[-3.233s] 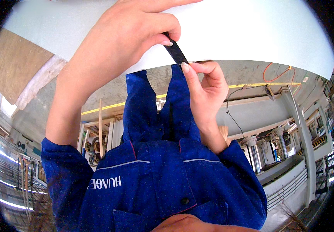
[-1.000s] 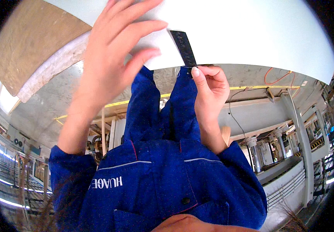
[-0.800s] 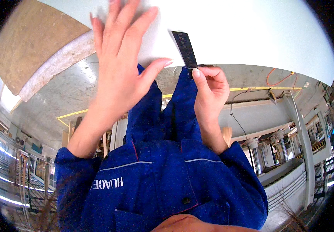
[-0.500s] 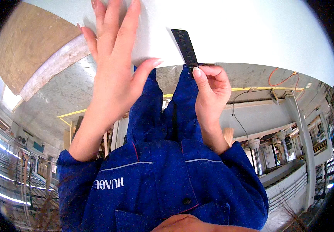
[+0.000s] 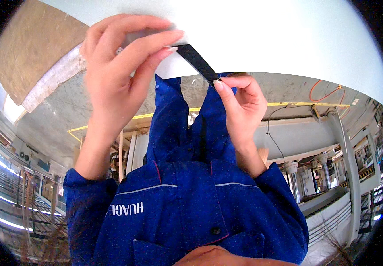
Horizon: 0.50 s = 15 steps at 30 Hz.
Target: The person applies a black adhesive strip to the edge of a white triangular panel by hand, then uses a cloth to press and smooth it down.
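A short, flat black strip [image 5: 197, 61] stretches between my two hands at the near edge of a white panel [image 5: 271, 40]. The thumb and fingertips of my left hand [image 5: 123, 62] pinch its far left end. Its near right end is held between thumb and forefinger of my right hand [image 5: 242, 99], the other fingers curled in. A thin pale thread or sliver [image 5: 196, 81] hangs beside that near end, just past the panel's edge. The strip lies slanted and its underside is hidden.
To the left is a brown board [image 5: 36, 48] with a pale, rough edge. An orange cord [image 5: 323, 95] and a yellow line [image 5: 289, 105] lie on the grey floor beyond the panel. Metal machinery [image 5: 320, 168] stands at the right, close to my right arm.
My left hand has gone from lying spread on the panel to pinching the strip's far end. That end has swung left and its marked face no longer shows. My right hand has barely moved.
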Available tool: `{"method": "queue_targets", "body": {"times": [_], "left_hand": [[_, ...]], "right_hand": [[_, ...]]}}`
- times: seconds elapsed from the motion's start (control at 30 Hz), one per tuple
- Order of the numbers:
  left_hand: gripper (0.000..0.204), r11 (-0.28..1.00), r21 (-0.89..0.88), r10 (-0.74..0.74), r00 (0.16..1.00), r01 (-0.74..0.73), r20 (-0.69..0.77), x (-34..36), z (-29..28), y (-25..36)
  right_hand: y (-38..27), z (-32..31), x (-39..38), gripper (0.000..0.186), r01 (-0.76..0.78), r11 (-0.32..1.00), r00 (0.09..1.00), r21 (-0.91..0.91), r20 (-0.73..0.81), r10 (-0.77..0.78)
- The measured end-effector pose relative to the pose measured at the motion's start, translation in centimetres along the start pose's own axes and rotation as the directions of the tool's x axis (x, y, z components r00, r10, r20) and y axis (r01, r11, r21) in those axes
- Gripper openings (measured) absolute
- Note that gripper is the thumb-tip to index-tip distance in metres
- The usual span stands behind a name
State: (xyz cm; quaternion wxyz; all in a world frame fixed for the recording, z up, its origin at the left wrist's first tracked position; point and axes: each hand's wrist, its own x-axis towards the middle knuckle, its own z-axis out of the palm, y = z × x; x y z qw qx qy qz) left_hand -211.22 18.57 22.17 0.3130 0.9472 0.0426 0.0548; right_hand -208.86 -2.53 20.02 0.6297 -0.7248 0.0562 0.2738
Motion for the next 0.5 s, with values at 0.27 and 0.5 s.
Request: {"method": "queue_targets", "body": {"times": [0.27, 0.5], "left_hand": [[0.026, 0.999, -0.036, 0.039, 0.999, -0.04, -0.026, 0.1, 1.2, 0.1], [0.026, 0.999, -0.031, 0.044, 0.999, -0.045, -0.022, 0.1, 1.4, 0.1]], "right_hand": [[-1.2, -0.7, 0.9, 0.009, 0.01, 0.986, 0.997, -0.167, 0.073, 0.002], [-1.3, -0.7, 1.0, 0.009, 0.051, 0.979, 0.995, -0.198, 0.09, -0.033]]}}
